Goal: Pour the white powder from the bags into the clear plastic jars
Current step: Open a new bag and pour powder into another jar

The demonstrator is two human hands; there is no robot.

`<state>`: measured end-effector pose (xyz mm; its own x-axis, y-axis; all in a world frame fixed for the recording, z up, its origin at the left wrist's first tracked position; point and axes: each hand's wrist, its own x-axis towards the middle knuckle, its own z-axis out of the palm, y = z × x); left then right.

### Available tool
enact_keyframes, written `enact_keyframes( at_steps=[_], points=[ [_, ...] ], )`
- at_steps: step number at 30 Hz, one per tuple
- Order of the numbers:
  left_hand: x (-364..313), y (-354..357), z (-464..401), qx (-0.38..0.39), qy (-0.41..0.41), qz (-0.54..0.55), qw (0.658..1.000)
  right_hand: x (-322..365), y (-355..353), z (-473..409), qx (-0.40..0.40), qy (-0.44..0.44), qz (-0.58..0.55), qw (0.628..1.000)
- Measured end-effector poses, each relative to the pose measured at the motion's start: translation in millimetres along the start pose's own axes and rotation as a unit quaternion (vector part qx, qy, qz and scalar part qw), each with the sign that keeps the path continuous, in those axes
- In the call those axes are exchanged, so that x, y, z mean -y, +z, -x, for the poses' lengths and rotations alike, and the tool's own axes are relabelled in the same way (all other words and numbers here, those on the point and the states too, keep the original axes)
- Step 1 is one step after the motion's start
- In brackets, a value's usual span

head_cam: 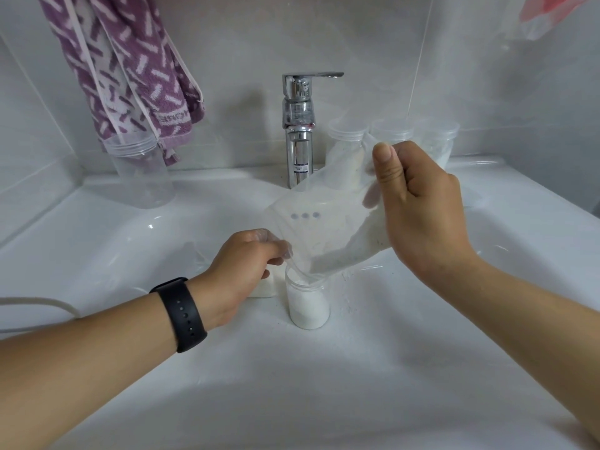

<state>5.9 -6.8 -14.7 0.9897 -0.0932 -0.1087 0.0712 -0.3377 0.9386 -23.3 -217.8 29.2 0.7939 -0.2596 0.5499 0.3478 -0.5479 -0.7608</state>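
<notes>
1. A clear plastic bag [328,222] holding white powder [363,245] is tilted over the sink [324,384], its low corner dipping into the mouth of a small clear jar [308,303].
2. That jar stands upright in the basin and is largely filled with powder.
3. The right hand [422,203] grips the bag's raised end, thumb on the near side and fingers curled behind the plastic.
4. The left hand [243,271], with a black watch band [181,315] on its wrist, pinches the bag's low corner just at the jar's rim.
5. A second jar sits behind the left hand, mostly hidden by it.
6. An empty jar [139,170] stands on the ledge at left, under a hanging purple towel [130,69].
7. A chrome tap [298,131] rises behind the bag; three more jars [438,138] line the ledge to its right, partly blocked by the bag and right hand.
8. Specks of spilled powder lie in the basin just right of the filled jar.
</notes>
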Motion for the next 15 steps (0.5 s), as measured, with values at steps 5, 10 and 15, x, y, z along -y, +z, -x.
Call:
enact_keyframes(
  at_steps=[5,10,15],
  points=[
    [-0.1,-1.1,0.1,0.0,0.0,0.001,1.0,0.3,1.0,-0.2,-0.002,-0.001,0.003,1.0],
    [0.0,-1.0,-0.1,-0.002,-0.001,0.0,1.0,1.8,0.2,0.7,-0.007,-0.007,-0.006,1.0],
    [0.7,-0.6,0.2,-0.003,-0.001,-0.002,1.0,1.3,1.1,1.4,-0.01,-0.007,0.006,1.0]
  ],
)
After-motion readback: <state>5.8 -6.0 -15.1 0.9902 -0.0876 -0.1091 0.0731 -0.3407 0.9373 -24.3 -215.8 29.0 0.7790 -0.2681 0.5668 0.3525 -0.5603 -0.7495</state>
